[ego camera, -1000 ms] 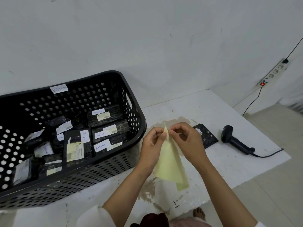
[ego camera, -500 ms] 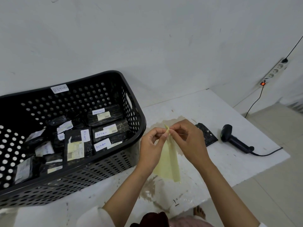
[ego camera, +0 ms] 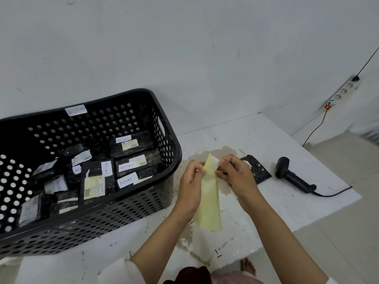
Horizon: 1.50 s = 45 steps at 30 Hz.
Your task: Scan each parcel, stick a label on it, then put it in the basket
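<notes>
Your right hand (ego camera: 235, 177) has thumb and forefinger pinched together on the small white corner of a sticker label (ego camera: 215, 160), and your left hand (ego camera: 191, 185) has its fingertips closed on the top edge of the pale yellow waxy backing sheet (ego camera: 209, 199) just beside it, so the two pinches sit almost touching at the peak of the sheet. The rest of the sheet hangs limp below your hands, above the white tabletop (ego camera: 287, 201). Expect almost no weight here: the backing looks thin, floppy and slick, and the label is likely tacky underneath and liable to curl or fold onto itself, so hold it by the corner only. The flat black plastic-wrapped parcel (ego camera: 258, 171) waiting for it lies on the table just behind your right hand, partly hidden; it looks light and crinkly-skinned, so it will likely need pressing flat as you stick. The black handheld barcode scanner (ego camera: 291, 176) lies to the right of it on its cable. On your left the black perforated plastic basket (ego camera: 164, 193) already holds many labelled parcels.
</notes>
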Available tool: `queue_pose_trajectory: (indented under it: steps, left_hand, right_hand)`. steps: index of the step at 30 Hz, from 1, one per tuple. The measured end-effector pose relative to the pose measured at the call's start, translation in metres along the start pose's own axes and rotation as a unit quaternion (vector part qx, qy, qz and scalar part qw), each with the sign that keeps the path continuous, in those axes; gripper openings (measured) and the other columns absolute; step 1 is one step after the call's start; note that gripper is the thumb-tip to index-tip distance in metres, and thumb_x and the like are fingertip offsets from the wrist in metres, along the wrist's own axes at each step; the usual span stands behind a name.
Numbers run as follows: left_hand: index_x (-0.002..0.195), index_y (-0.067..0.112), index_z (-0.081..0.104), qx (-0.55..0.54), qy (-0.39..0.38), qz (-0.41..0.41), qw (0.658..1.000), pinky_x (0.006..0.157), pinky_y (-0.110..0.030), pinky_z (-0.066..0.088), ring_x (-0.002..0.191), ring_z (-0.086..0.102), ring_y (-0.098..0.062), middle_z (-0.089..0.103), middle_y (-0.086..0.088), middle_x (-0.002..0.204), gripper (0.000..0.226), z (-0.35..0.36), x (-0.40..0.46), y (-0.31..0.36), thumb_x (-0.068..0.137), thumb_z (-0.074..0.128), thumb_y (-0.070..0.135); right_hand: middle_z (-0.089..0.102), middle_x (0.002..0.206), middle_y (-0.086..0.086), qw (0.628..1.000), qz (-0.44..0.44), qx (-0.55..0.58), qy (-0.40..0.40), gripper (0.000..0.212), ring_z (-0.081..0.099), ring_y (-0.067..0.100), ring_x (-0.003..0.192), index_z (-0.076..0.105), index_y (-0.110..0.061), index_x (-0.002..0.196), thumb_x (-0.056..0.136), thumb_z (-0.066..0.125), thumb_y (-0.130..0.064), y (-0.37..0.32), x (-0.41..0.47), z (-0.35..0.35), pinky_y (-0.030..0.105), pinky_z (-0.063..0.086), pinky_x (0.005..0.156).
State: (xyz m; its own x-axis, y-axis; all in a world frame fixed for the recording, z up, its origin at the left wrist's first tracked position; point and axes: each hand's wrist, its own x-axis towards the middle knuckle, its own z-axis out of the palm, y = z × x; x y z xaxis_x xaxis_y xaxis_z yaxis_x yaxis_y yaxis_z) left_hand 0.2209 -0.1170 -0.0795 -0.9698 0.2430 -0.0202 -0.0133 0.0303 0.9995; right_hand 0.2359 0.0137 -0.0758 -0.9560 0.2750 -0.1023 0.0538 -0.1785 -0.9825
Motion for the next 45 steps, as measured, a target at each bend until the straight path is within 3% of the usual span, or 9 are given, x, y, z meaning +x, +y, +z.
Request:
queue_pose_trajectory:
  steps: [4, 10, 17, 21, 28, 31, 37, 40, 45]
  left_hand:
    - [0.072, 0.021, 0.04, -0.005, 0.031, -0.022, 0.999, 0.069, -0.033, 0.032, 0.073, 0.038, -0.018, 0.045, 0.005, 0.075, 0.026, 0.0, 0.001, -0.007, 0.096, 0.039, 0.012]
    - [0.075, 0.021, 0.039, -0.02, 0.067, -0.06, 0.996, 0.073, -0.037, 0.032, 0.078, 0.038, -0.019, 0.044, -0.001, 0.083, 0.022, -0.001, 0.007, -0.018, 0.096, 0.038, 0.015]
    - [0.082, 0.025, 0.042, 0.039, 0.052, -0.077, 0.995, 0.057, -0.027, 0.034, 0.062, 0.039, -0.011, 0.044, 0.0, 0.073, 0.018, 0.003, 0.008, -0.032, 0.099, 0.037, 0.021]
    - [0.081, 0.023, 0.042, 0.054, 0.055, -0.081, 0.994, 0.055, -0.026, 0.034, 0.061, 0.04, -0.012, 0.046, 0.001, 0.072, 0.018, 0.007, 0.011, -0.042, 0.099, 0.037, 0.02]
    - [0.082, 0.026, 0.042, 0.039, 0.142, -0.13, 0.98, 0.069, -0.031, 0.038, 0.083, 0.049, -0.019, 0.054, -0.005, 0.098, 0.02, -0.008, 0.021, -0.07, 0.101, 0.038, 0.02]
    - [0.088, 0.024, 0.048, 0.0, 0.152, -0.168, 0.974, 0.074, -0.033, 0.043, 0.086, 0.053, -0.022, 0.056, -0.008, 0.103, 0.018, -0.015, 0.027, -0.089, 0.102, 0.038, 0.019]
    - [0.134, 0.003, 0.042, -0.076, 0.234, -0.348, 0.905, 0.097, -0.054, 0.045, 0.112, 0.054, -0.04, 0.052, -0.022, 0.129, 0.038, -0.014, 0.024, -0.143, 0.096, 0.043, -0.001]
    - [0.132, -0.001, 0.043, -0.064, 0.305, -0.381, 0.871, 0.097, -0.054, 0.046, 0.112, 0.054, -0.045, 0.051, -0.03, 0.129, 0.042, -0.022, 0.015, -0.163, 0.091, 0.047, -0.006]
    - [0.134, 0.003, 0.039, 0.019, 0.363, -0.394, 0.844, 0.09, -0.044, 0.046, 0.109, 0.056, -0.039, 0.049, -0.03, 0.131, 0.047, -0.044, 0.011, -0.181, 0.09, 0.055, -0.002]
  right_hand:
    - [0.067, 0.084, 0.007, 0.994, 0.053, 0.097, 0.023, 0.02, 0.068, 0.016, 0.078, 0.054, -0.012, 0.083, 0.1, 0.045, -0.012, 0.001, 0.003, -0.007, 0.026, 0.057, 0.073]
    - [0.057, 0.085, 0.012, 0.982, 0.085, 0.149, 0.085, 0.018, 0.066, 0.02, 0.074, 0.05, -0.01, 0.089, 0.103, 0.041, -0.017, 0.004, 0.005, -0.015, 0.031, 0.061, 0.069]
    - [0.057, 0.078, 0.006, 0.976, 0.089, 0.136, 0.148, 0.012, 0.057, 0.006, 0.041, 0.053, -0.005, 0.1, 0.102, 0.043, -0.012, 0.012, 0.008, -0.023, 0.038, 0.057, 0.081]
    - [0.056, 0.08, 0.008, 0.957, 0.109, 0.218, 0.154, 0.019, 0.073, 0.014, 0.07, 0.05, -0.008, 0.088, 0.103, 0.039, -0.01, 0.019, 0.01, -0.031, 0.026, 0.06, 0.065]
    - [0.056, 0.082, 0.009, 0.922, 0.072, 0.275, 0.262, 0.021, 0.073, 0.013, 0.073, 0.044, -0.011, 0.085, 0.103, 0.033, -0.007, 0.014, 0.022, -0.07, 0.038, 0.051, 0.095]
    - [0.065, 0.09, 0.008, 0.919, 0.058, 0.286, 0.266, 0.017, 0.071, 0.019, 0.092, 0.049, -0.01, 0.087, 0.1, 0.04, -0.008, 0.008, 0.023, -0.095, 0.037, 0.049, 0.099]
    - [0.061, 0.105, 0.011, 0.93, 0.082, 0.265, 0.24, 0.011, 0.063, 0.025, 0.108, 0.052, -0.009, 0.092, 0.096, 0.044, -0.003, 0.02, 0.022, -0.104, 0.034, 0.044, 0.104]
    - [0.06, 0.098, 0.008, 0.939, 0.107, 0.242, 0.22, 0.02, 0.062, 0.025, 0.113, 0.05, -0.011, 0.079, 0.097, 0.042, -0.006, 0.027, 0.023, -0.106, 0.034, 0.041, 0.107]
    - [0.07, 0.105, 0.008, 0.955, 0.133, 0.184, 0.193, 0.021, 0.066, 0.019, 0.103, 0.065, -0.002, 0.091, 0.098, 0.048, -0.012, 0.036, 0.037, -0.121, 0.03, 0.047, 0.097]
